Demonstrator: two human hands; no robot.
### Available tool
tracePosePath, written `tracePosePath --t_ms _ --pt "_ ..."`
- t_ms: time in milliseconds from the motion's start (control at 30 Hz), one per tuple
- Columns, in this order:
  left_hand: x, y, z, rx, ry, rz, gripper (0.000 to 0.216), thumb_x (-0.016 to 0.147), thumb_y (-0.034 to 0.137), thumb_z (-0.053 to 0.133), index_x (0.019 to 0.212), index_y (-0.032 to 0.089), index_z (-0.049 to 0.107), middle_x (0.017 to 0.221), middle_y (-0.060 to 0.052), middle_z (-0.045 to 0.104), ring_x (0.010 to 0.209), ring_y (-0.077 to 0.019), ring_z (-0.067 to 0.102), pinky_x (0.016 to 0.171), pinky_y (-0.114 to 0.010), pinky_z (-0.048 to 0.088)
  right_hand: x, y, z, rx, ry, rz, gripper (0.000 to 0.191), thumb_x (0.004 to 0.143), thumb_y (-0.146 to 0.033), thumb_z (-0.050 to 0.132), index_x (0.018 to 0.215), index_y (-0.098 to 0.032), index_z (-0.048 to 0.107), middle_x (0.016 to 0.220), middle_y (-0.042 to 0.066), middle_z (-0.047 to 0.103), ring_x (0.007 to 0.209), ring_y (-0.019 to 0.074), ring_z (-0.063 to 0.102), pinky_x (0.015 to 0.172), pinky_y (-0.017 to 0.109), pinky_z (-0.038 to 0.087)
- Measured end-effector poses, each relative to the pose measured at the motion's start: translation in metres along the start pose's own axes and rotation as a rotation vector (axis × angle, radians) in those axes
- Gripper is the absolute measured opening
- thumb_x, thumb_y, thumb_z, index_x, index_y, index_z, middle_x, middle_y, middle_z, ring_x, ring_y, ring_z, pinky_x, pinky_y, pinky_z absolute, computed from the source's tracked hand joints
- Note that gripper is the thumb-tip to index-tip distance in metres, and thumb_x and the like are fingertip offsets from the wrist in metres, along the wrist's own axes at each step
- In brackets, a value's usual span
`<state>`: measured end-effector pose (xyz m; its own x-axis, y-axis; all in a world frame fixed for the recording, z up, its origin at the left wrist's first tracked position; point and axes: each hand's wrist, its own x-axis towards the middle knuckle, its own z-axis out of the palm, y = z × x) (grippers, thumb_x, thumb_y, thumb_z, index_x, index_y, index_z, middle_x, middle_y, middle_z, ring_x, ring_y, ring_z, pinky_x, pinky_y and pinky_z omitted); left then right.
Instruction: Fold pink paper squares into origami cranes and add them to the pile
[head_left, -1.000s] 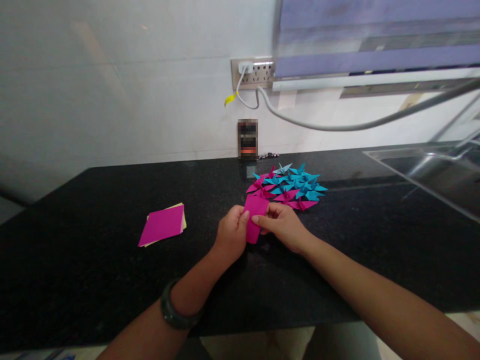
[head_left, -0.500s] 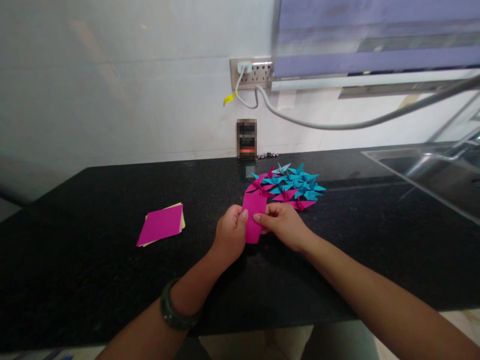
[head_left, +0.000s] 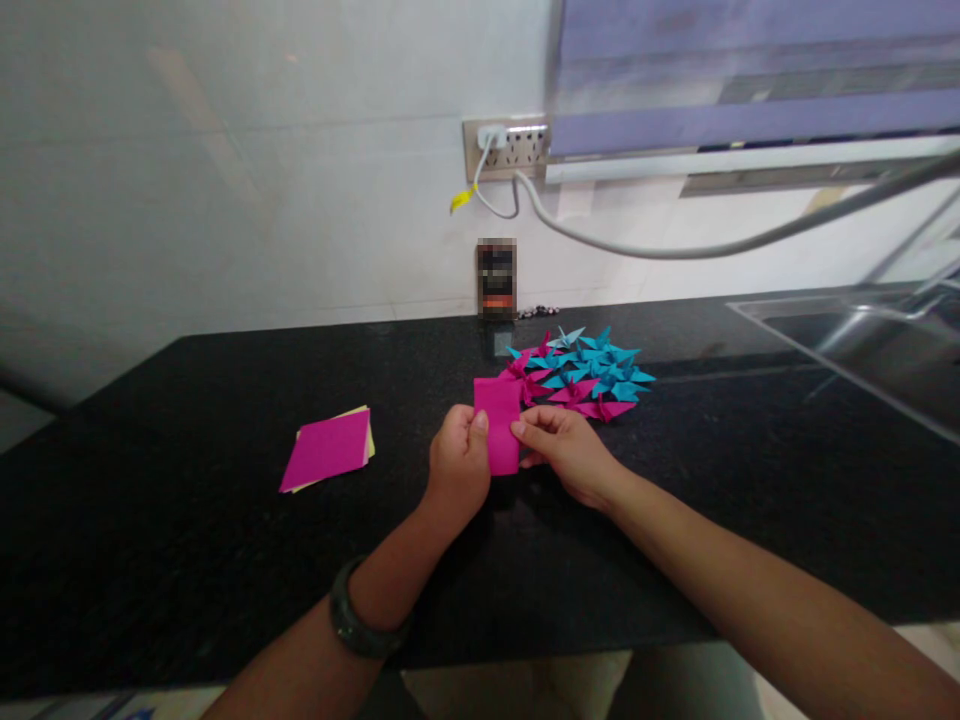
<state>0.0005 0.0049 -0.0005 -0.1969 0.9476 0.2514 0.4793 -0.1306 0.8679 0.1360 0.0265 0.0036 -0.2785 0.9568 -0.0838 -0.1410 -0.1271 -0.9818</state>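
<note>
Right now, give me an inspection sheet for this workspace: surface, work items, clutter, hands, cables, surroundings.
Surface: black countertop.
Work items: pink paper in both hands; paper cranes, mostly blue and pink, beyond it; paper stack to the left.
Clutter: pixelated item by the wall, beaded string beside it.
Hands: left hand grips the paper's left side; right hand pinches its right edge.
Cables: pale cable plugged into the socket.
Surroundings: sink at right.

The head camera looks forward — down onto both hands [head_left: 461, 455] [head_left: 570, 445].
</note>
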Motion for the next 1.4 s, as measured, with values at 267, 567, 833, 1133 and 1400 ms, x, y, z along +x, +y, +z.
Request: tracePosePath --t_ms 267,567,833,1133,1400 --pt "0.004 -0.003 0.001 -0.170 -0.002 0.115 0.037 0.080 0.040 0.049 0.110 0.017 0.045 0.097 -0.008 0.062 0.087 -0.0195 0.059 0.074 -0.033 0.046 0.004 -0.006 -0.018 -0.488 0.048 -0.383 0.018 0.075 -0.029 0.055 0.063 -0.016 0.053 0.058 -0.002 0.048 0.054 0.0108 0.044 0.054 0.025 0.037" --pt "0.002 0.007 -0.015 0.518 -0.006 0.590 0.015 0.076 0.033 0.058 0.083 0.022 0.065 0.106 -0.006 0.062 0.115 -0.0283 0.040 0.100 -0.050 0.025 -0.008 -0.020 -0.023 -1.314 -0.203 -0.834 0.018 0.083 -0.012 0.042 0.079 -0.014 0.059 0.078 0.009 0.059 0.077 0.0183 0.049 0.069 0.029 0.039" --pt "0.003 0.011 -0.020 0.574 -0.129 0.590 0.017 0.079 0.019 0.048 0.075 0.024 0.064 0.081 -0.001 0.068 0.102 -0.0251 0.048 0.099 -0.051 0.021 -0.007 -0.021 -0.020 -1.352 -0.232 -0.832 0.019 0.083 -0.012 0.041 0.076 -0.015 0.058 0.076 0.008 0.058 0.076 0.0176 0.049 0.068 0.028 0.038" --pt "0.013 0.003 -0.027 0.405 0.069 0.524 0.025 0.078 0.031 0.052 0.097 0.019 0.063 0.095 -0.007 0.066 0.096 -0.0222 0.053 0.090 -0.039 0.037 -0.006 -0.023 -0.025 -1.274 -0.208 -0.787 0.017 0.083 -0.014 0.042 0.075 -0.014 0.057 0.074 0.008 0.057 0.073 0.0173 0.049 0.068 0.029 0.039" --pt "0.010 0.000 -0.019 0.130 -0.049 0.278 0.020 0.078 0.030 0.052 0.074 0.018 0.067 0.074 -0.003 0.067 0.072 -0.0167 0.059 0.069 -0.028 0.045 -0.004 -0.017 -0.020 -1.009 -0.145 -0.725 0.013 0.082 -0.015 0.045 0.073 -0.016 0.055 0.070 0.003 0.054 0.067 0.0132 0.049 0.062 0.025 0.038"
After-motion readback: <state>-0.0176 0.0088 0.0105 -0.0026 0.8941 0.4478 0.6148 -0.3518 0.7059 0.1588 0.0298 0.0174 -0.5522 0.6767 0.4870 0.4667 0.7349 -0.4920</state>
